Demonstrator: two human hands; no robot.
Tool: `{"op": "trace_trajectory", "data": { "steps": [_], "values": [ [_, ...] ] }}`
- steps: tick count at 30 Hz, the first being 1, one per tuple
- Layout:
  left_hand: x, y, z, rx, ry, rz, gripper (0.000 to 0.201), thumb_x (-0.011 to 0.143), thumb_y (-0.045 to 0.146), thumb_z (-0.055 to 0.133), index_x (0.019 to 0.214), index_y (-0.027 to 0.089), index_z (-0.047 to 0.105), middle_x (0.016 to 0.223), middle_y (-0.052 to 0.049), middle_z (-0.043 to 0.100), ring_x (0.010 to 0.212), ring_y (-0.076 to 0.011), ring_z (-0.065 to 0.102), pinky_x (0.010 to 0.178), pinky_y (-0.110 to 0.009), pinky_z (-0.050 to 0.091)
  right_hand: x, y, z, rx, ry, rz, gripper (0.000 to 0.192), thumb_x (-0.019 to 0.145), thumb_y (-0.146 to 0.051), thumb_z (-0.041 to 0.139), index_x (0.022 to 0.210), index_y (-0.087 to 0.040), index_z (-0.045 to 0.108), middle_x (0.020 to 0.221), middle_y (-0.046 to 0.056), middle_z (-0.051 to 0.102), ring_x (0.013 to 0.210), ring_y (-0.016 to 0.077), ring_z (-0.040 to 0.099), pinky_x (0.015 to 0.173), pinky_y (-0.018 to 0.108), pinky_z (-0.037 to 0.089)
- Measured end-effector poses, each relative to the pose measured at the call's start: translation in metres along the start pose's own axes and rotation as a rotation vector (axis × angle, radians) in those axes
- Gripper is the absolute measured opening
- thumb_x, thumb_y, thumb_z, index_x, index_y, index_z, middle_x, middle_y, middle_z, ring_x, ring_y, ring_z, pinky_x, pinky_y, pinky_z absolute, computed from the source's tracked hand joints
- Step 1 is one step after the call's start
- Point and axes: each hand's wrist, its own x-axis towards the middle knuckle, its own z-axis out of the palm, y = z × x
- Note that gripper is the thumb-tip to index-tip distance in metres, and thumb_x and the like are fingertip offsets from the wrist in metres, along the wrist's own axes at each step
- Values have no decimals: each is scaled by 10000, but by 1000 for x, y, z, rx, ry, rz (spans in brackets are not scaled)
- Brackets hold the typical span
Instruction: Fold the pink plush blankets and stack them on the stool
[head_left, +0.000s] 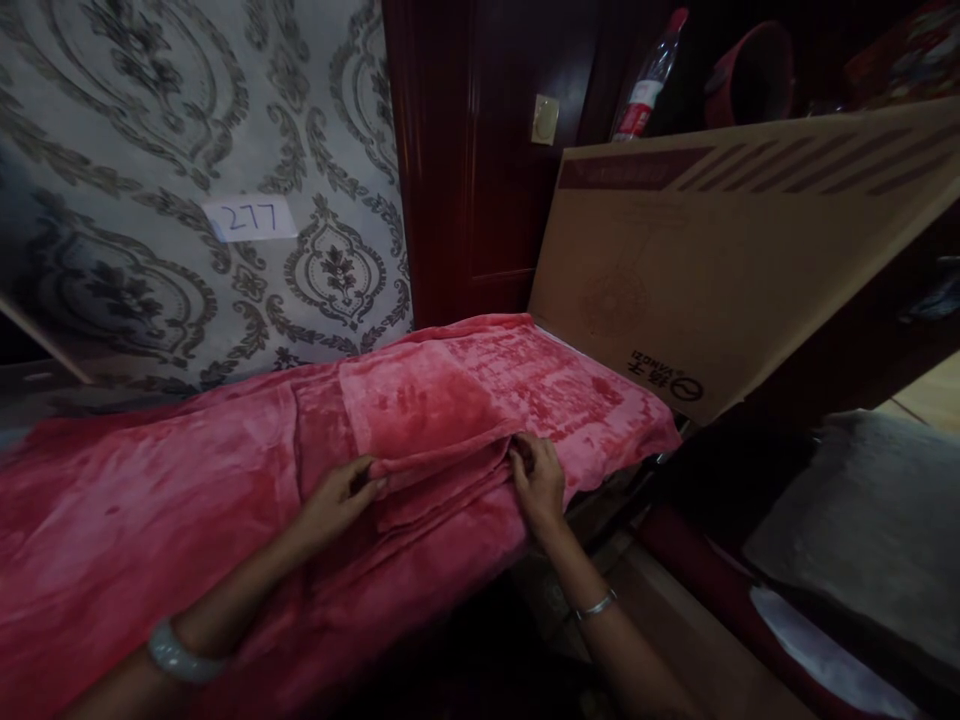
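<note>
folding red blanket (420, 420): left hand (337, 497), right hand (537, 478) fingers pinching folded edge at both ends; next likely needing even lift, corners aligned.

— What sort of place is this?
— A home, likely a bedroom: patterned wallpaper (187, 120) far left, a dark wooden door (480, 150), a red blanket (225, 500) spread wide.
— Anything else?
— A cardboard box (712, 270) and bottle (649, 80), far right.

blanket (225, 480): pink-red | wallpaper (150, 130): grey damask | cardboard box (720, 260): tan
</note>
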Motion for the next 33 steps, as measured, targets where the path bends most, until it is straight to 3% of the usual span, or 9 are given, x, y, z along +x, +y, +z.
{"op": "trace_trajectory", "data": {
  "steps": [3, 9, 14, 21, 25, 33],
  "values": [
    [1, 0, 0, -18, -3, -12, 344, 825, 521, 495, 715, 201, 560, 684, 10, 600, 668, -170, 551, 622, -268, 444, 1, 1, 0, -8, -15, -24, 236, 943, -250, 490, 1043, -220, 702, 905, 60, 610, 825, 202, 596, 744, 335, 524],
    [4, -1, 0, -20, 5, -24, 335, 819, 514, 487, 720, 203, 563, 687, 8, 594, 673, -175, 549, 622, -271, 441, 3, 1, -2, -104, -116, -4, 326, 965, -276, 445, 1174, -240, 692, 889, 53, 567, 791, 192, 584, 698, 311, 522],
    [5, 2, 0, -11, 0, -21, 345, 826, 517, 498, 707, 202, 573, 678, 6, 610, 667, -173, 551, 631, -274, 453, 6, -3, 3, -149, -106, 27, 352, 934, -275, 456, 1219, -220, 654, 944, 69, 581, 814, 206, 589, 711, 322, 522],
    [4, 5, 3, -18, -26, 1, 393, 851, 541, 463, 743, 190, 602, 721, -19, 654, 686, -189, 580, 635, -287, 460, 11, -5, 10, -199, -78, 146, 263, 892, -279, 468, 1031, -181, 670, 932, 69, 595, 771, 196, 573, 684, 307, 482],
    [4, 3, 3, -39, -33, 12, 381, 848, 538, 467, 739, 197, 599, 697, -13, 649, 673, -193, 583, 630, -294, 458, 17, -6, 7, -132, -32, 144, 231, 915, -290, 444, 876, -195, 651, 856, 56, 593, 751, 190, 573, 691, 304, 477],
    [1, -5, 6, 24, -16, 27, 323, 853, 491, 471, 725, 210, 567, 692, -2, 630, 654, -185, 574, 612, -289, 448, 20, 1, -11, -62, -16, 238, 227, 913, -373, 425, 899, -225, 597, 751, 37, 662, 645, 196, 620, 628, 299, 467]
  ]
}}
